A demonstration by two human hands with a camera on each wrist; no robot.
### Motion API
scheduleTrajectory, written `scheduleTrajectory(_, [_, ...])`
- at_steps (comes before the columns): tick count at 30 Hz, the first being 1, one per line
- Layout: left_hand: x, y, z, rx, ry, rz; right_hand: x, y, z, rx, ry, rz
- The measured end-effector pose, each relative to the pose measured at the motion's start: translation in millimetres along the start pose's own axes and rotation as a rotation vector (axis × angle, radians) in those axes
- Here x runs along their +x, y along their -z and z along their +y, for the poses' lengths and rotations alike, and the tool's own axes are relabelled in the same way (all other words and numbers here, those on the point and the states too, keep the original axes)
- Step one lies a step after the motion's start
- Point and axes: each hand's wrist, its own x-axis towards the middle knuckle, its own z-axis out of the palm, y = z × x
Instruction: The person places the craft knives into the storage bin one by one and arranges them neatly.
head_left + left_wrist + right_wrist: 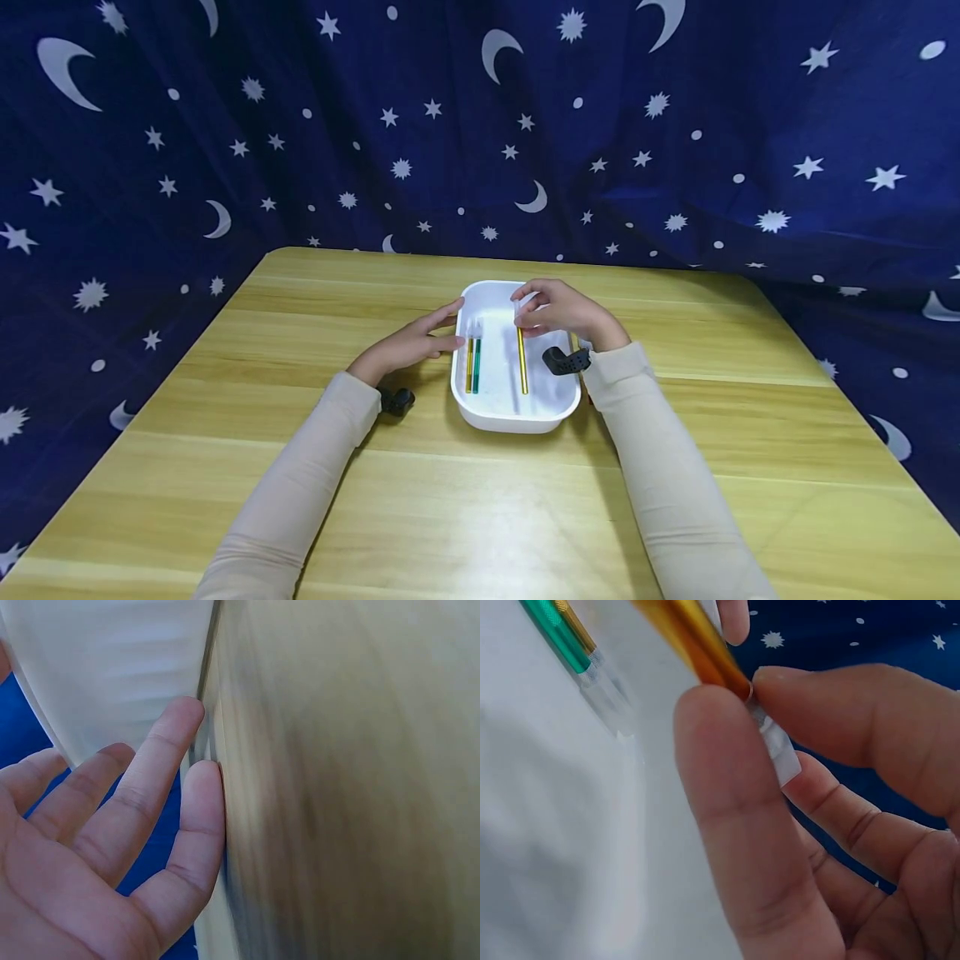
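Note:
A white plastic tray (495, 412) stands on the wooden table. Over its inside, my right hand (562, 312) pinches a gold craft knife (522, 362) between thumb and index finger, near its clear-capped end. In the right wrist view the gold handle (697, 641) slants up from the fingertips. A gold craft knife (469, 367) and a green craft knife (476, 367) lie side by side along the tray's left wall, clear caps pointing away. My left hand (408, 343) is beside the tray's left side, fingers extended along the outer wall (127, 667).
Another gold strip (575, 342) shows at the tray's right side, mostly hidden by the right hand and its black wrist camera (566, 361). A dark blue curtain (450, 125) with moons and stars hangs behind the wooden table (480, 517).

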Motion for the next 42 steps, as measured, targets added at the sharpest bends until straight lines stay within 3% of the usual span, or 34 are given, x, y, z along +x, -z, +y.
scheduleTrajectory(14, [-0.8, 0.2, 0.8, 0.002, 0.005, 0.002, 14, -11, -6, -0.048, -0.098, -0.008])
scheduleTrajectory(27, [-0.8, 0.5, 1.5, 0.011, 0.01, 0.008, 26, -25, -6, -0.082, -0.111, -0.011])
scheduleTrajectory(42, [-1.1, -0.1, 1.9, 0.003, 0.01, 0.007, 41, -35, -9, -0.13, -0.204, 0.004])
